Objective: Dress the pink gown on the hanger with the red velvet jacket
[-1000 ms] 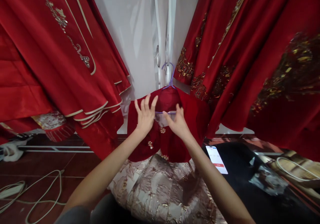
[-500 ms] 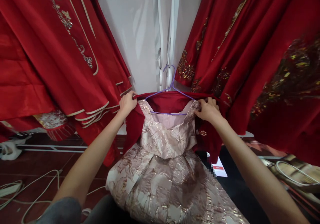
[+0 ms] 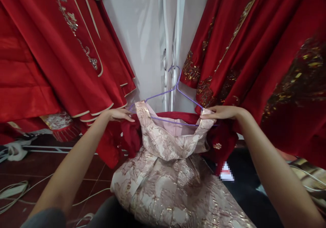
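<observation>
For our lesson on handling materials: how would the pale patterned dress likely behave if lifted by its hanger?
The dress would probably bend and sway, being folded cloth. Its skirt may hold some shape, judging by its broad, puffed folds. The straps might slip off if tilted: they sit far out on the sloping purple hanger.

Both arms reach forward, bare below the elbow, and slant inward. The left arm (image 3: 78, 156) ends in a wrist bent inward; the left grip (image 3: 121, 114) points right, back upward, fingertips turned slightly down. The right arm (image 3: 270, 160) rises to a sharply bent wrist; the right grip (image 3: 222, 112) points left, thumb lowered beneath the fingers. The grips are nearly level, well apart.
</observation>
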`<state>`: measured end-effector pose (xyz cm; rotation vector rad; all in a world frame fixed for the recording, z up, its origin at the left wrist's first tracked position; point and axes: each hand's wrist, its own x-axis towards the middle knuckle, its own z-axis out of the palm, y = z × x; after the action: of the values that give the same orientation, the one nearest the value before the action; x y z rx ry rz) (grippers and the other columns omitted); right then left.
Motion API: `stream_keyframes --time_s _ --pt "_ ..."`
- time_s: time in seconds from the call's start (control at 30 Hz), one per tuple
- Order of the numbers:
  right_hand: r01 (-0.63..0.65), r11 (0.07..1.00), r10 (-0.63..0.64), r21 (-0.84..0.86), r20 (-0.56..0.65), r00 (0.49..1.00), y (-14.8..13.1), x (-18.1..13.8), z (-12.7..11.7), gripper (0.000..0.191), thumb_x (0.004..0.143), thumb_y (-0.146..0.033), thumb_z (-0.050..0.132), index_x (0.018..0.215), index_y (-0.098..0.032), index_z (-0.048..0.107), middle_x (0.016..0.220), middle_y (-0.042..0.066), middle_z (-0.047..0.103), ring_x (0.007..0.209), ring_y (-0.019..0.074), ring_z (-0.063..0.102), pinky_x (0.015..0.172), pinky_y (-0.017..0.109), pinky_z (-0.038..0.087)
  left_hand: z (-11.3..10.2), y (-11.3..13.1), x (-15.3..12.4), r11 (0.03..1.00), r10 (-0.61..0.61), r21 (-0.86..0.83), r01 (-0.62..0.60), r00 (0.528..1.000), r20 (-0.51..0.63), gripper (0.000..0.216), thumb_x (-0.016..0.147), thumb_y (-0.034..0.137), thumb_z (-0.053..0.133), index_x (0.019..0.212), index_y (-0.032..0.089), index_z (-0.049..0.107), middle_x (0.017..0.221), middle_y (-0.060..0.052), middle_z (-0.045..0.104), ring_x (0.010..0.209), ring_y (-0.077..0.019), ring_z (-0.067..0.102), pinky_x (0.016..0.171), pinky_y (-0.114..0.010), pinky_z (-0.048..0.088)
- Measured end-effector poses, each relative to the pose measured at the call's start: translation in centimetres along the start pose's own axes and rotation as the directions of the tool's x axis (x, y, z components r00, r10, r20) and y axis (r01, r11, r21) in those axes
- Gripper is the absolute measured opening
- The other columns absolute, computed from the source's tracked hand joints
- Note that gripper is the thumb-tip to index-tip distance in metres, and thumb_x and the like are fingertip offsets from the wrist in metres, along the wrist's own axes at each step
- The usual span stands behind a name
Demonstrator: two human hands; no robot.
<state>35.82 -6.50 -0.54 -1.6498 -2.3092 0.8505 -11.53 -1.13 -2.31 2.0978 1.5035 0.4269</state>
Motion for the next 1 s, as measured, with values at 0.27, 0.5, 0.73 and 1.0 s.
stream_keyframes --time_s 0.27,0.5,0.73,1.0 --pt "0.065 0.994 -0.03 0.083 -0.367 0.93 0.9 -0.8 2.7 0.05 0.072 -0.06 0.063 0.096 -0.017 0.064 0.089 0.008 0.071 0.079 0.0218 0.065 0.069 0.031 0.051 2.1 2.6 1.7 0.949 0.29 -0.059 -0.31 0.931 -0.224 0.063 0.084 0.042 0.054 0.14 0.019 0.04 0.147 -0.011 0.041 0.131 -0.0223 0.045 0.103 -0.034 0.041" --pt "0.099 0.994 -0.103 -0.05 -0.73 0.675 0.1 -2.5 5.8 0.033 0.085 -0.051 0.051 0.097 -0.021 0.057 0.096 0.009 0.068 0.087 0.0239 0.064 0.08 0.036 0.048 3.4 4.7 1.7 0.947 0.302 0.22 -0.233 0.878 -0.37 0.044 0.087 0.051 0.048 0.112 0.022 0.069 0.116 -0.004 0.069 0.106 -0.0229 0.063 0.092 -0.028 0.045" --pt "0.105 0.994 -0.014 0.036 -0.898 0.44 0.3 -4.0 7.4 0.031 0.086 -0.048 0.053 0.096 -0.021 0.065 0.102 0.009 0.072 0.094 0.0254 0.067 0.085 0.036 0.049 3.4 3.6 -0.3 0.891 0.194 0.45 0.063 0.843 -0.502 0.045 0.091 0.047 0.037 0.103 0.02 0.071 0.092 -0.009 0.074 0.082 -0.0238 0.067 0.073 -0.028 0.044" --pt "-0.109 0.951 0.306 0.288 -0.844 0.441 2.8 -6.4 11.3 0.037 0.078 -0.053 0.058 0.088 -0.019 0.069 0.086 0.011 0.074 0.085 0.0304 0.07 0.074 0.039 0.054 6.1 2.8 -4.0 0.802 0.088 0.593 0.077 0.965 -0.246 0.029 0.087 0.029 0.042 0.089 0.019 0.069 0.082 -0.011 0.071 0.079 -0.0246 0.066 0.064 -0.029 0.043"
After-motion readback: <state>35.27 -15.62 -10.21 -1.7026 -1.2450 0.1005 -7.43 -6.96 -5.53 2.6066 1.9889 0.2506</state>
